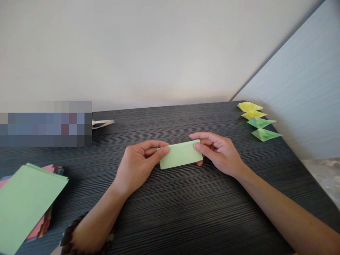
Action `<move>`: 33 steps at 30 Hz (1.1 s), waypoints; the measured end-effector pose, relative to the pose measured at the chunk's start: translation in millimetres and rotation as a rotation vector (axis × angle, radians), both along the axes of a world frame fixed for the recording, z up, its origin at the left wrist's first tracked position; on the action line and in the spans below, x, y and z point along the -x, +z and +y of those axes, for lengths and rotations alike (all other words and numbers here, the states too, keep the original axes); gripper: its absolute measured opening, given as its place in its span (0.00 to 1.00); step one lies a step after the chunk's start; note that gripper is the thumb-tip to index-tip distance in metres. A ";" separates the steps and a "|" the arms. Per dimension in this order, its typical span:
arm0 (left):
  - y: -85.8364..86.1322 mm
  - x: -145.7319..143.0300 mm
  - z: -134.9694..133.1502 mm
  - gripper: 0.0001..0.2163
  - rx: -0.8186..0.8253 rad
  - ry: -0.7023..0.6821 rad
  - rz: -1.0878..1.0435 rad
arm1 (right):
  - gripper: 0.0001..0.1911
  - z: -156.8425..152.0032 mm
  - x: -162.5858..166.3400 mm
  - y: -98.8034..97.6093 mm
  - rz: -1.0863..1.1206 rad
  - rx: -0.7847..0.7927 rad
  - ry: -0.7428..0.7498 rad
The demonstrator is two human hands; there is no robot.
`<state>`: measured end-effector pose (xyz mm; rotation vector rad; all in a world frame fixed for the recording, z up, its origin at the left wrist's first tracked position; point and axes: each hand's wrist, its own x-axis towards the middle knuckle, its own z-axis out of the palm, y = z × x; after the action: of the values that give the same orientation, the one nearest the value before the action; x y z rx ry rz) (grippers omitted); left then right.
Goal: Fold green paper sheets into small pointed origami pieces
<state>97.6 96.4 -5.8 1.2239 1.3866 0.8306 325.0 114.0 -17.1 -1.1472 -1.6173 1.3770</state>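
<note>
A light green paper strip (182, 154), seemingly folded along its upper edge, is held up between my two hands above the dark table. My left hand (139, 163) pinches its left end, thumb in front and fingers behind. At the opposite end, my right hand (219, 152) grips the upper right corner with the thumb on the near face. The right index finger reaches out over the top edge, and the other fingers are partly hidden behind the paper. A beaded bracelet (67, 232) circles my left wrist.
Green paper (32, 198) tops a stack of coloured sheets at the left. Two yellow folded paper pieces (251, 106) and two green ones (265, 134) line the table's right edge. A pale loop (105, 124) lies beside a blurred-out area at the back left. A wall stands behind.
</note>
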 end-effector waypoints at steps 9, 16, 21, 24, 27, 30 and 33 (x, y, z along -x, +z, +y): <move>0.0 0.8 0.0 0.15 -0.003 -0.008 0.004 | 0.15 0.6 -0.7 0.7 -0.027 -0.010 0.001; 0.5 1.3 -0.3 0.15 0.013 -0.001 -0.003 | 0.15 0.6 -1.3 1.3 -0.046 -0.020 0.000; 0.0 1.2 -1.0 0.14 0.007 0.003 -0.027 | 0.15 1.1 -1.8 1.0 -0.059 -0.025 -0.005; 1.2 0.7 -1.7 0.13 0.014 0.001 -0.033 | 0.15 1.5 -2.6 1.1 -0.075 -0.042 -0.002; 2.2 0.2 -2.4 0.12 0.018 -0.007 -0.048 | 0.16 1.2 -2.7 1.7 -0.089 -0.047 0.001; 1.9 -0.1 -2.9 0.12 0.011 -0.011 -0.051 | 0.16 0.5 -2.2 2.1 -0.090 -0.047 0.000; 1.8 -0.4 -3.3 0.13 0.006 -0.019 -0.037 | 0.15 0.4 -3.9 3.6 -0.125 -0.068 -0.001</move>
<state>98.0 93.1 -4.0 1.2093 1.3451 0.8316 328.9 114.4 -13.5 -1.2141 -1.7374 1.2621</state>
